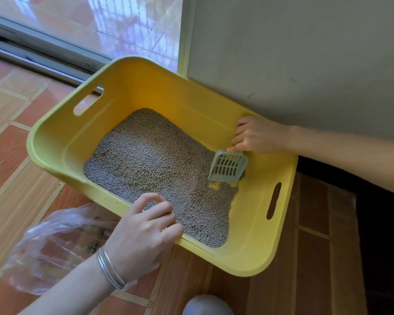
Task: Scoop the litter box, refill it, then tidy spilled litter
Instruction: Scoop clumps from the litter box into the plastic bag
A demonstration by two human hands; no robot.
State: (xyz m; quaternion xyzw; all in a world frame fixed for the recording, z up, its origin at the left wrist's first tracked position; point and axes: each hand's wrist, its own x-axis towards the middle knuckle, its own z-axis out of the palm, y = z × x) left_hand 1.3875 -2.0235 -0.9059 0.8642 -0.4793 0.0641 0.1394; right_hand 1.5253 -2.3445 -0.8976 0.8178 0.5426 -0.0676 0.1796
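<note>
Scoop of pale slotted plastic point(228, 166), grasped by right hand point(257, 135), blade pointing 7 o'clock; left hand point(143, 228) grips yellow plastic litter box point(259, 253) rim.

Yellow litter box point(248, 253), handle slots both ends, w/ grey litter point(150, 160) inside. My pale green slotted scoop point(228, 167) stands tip-down in litter at right.

Head camera looks steeply down, near litter box point(55, 142).
</note>
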